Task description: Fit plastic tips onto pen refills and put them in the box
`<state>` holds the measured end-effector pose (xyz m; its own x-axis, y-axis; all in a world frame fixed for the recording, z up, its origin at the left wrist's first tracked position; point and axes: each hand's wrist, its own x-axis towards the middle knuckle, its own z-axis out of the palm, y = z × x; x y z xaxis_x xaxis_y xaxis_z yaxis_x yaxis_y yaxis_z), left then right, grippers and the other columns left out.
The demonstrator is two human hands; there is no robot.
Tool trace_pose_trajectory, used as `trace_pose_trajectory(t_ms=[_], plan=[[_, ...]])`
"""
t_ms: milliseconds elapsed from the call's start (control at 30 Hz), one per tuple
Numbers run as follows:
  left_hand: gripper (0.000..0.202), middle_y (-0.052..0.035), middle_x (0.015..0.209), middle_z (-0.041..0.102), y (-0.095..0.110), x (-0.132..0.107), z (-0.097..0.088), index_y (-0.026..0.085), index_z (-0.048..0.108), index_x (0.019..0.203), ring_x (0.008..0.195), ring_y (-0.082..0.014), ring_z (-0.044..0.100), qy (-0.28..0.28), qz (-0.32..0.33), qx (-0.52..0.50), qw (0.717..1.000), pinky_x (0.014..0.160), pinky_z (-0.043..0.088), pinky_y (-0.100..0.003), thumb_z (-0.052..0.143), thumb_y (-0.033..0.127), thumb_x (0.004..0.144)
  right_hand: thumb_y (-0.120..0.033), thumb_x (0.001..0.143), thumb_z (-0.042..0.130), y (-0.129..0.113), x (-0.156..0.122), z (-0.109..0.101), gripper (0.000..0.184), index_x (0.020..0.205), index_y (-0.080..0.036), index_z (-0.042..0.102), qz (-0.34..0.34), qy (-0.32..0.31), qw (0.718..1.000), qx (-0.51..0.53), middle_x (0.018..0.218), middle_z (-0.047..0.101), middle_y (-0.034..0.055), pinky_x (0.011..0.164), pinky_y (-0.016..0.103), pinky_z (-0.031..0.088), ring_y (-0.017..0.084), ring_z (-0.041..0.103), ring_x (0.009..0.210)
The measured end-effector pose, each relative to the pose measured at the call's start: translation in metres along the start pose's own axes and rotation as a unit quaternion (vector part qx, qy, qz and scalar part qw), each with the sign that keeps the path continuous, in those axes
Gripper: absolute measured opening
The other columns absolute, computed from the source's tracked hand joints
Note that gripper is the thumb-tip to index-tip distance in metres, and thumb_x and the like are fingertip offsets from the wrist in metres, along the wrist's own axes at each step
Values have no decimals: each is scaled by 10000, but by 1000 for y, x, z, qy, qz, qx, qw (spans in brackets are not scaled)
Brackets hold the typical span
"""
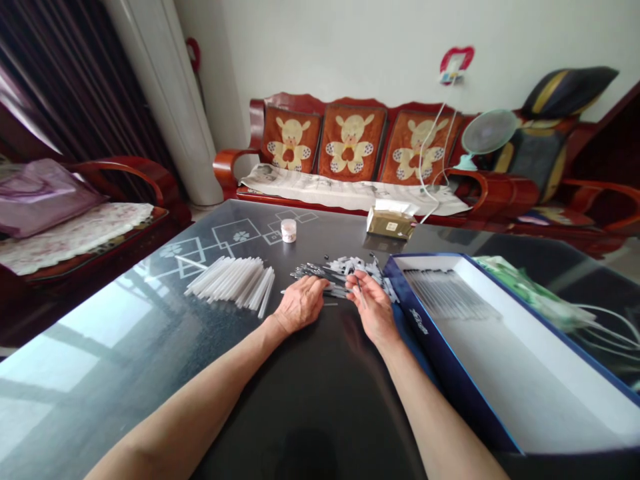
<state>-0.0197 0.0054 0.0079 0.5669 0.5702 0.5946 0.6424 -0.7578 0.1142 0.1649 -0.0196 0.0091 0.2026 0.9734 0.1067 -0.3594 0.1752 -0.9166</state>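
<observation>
My left hand (300,305) lies palm down on the dark glass table top (320,400), its fingertips at the edge of a heap of small grey and white plastic and metal parts (345,273). Whether it grips anything is hidden. My right hand (373,310) is raised slightly beside it, with a thin dark rod (361,292) between its fingers. To the left lies a bundle of translucent white tubes (230,285), side by side and fanned out.
On the right, an open white box with a blue rim (425,347) holds a row of thin tubes. Behind the heap stand a small white jar (289,230) and a tissue box (391,221). A red wooden sofa, a small fan and a cable lie beyond the table.
</observation>
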Motion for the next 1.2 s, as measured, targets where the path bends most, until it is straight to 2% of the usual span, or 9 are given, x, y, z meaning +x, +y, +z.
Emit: trace_pose_trajectory(t_ms=[100, 200, 400, 500, 667, 967, 1133, 1200], plan=[[322, -51, 842, 637, 1, -1, 0, 187, 562, 1209, 791, -179, 583, -8, -17, 33, 999, 755, 487, -298, 377, 311, 976, -385, 681, 757, 4, 0, 1, 346, 965, -213, 661, -4, 38, 999, 25, 856, 701, 10, 656, 266, 537, 130, 644, 732], [361, -46, 838, 648, 3, 0, -1, 218, 575, 1222, 785, -173, 597, -28, -33, 45, 998, 727, 479, -276, 377, 398, 980, -438, 731, 711, 7, 0, 2, 309, 915, -192, 679, -4, 34, 999, 32, 782, 678, 7, 583, 231, 521, 118, 626, 689], [360, -54, 896, 676, 7, 2, -4, 206, 613, 1124, 842, -163, 625, -50, -95, 30, 994, 758, 477, -250, 323, 374, 994, -400, 737, 719, 11, 3, -2, 278, 922, -207, 643, -1, 21, 999, 37, 815, 681, -1, 622, 247, 546, 127, 657, 728], [352, -51, 901, 688, 6, 1, -5, 220, 588, 1190, 844, -160, 635, -57, -116, 25, 991, 728, 477, -235, 345, 376, 988, -383, 712, 745, 12, 3, -3, 289, 904, -208, 619, -2, 27, 999, 43, 824, 689, -2, 619, 247, 547, 126, 659, 720], [350, -42, 897, 690, 6, 0, -3, 256, 583, 1215, 850, -166, 645, -61, -104, 13, 993, 718, 481, -244, 344, 375, 989, -367, 712, 747, 12, 0, -1, 278, 887, -197, 614, 1, 17, 999, 30, 840, 692, -1, 625, 230, 541, 114, 654, 722], [356, -50, 887, 681, 7, 0, -2, 233, 603, 1181, 833, -160, 636, -74, -84, 15, 994, 738, 480, -243, 333, 364, 990, -375, 725, 736, 13, -2, -1, 261, 893, -197, 645, 9, -7, 1000, -12, 855, 697, 8, 629, 234, 542, 123, 663, 732], [371, -42, 861, 677, 9, -1, 0, 241, 627, 1147, 795, -160, 634, -63, -80, 1, 995, 709, 467, -240, 344, 419, 986, -371, 736, 722, 16, -7, 3, 192, 783, -188, 690, -15, -53, 993, -103, 969, 682, 9, 572, 211, 508, 83, 598, 653], [376, -37, 823, 670, 9, -1, 0, 245, 633, 1145, 765, -156, 630, -62, -87, 5, 994, 680, 457, -235, 341, 419, 985, -367, 738, 719, 17, -8, 6, 190, 803, -189, 699, -12, -70, 990, -123, 952, 682, 6, 525, 197, 477, 65, 560, 601]])
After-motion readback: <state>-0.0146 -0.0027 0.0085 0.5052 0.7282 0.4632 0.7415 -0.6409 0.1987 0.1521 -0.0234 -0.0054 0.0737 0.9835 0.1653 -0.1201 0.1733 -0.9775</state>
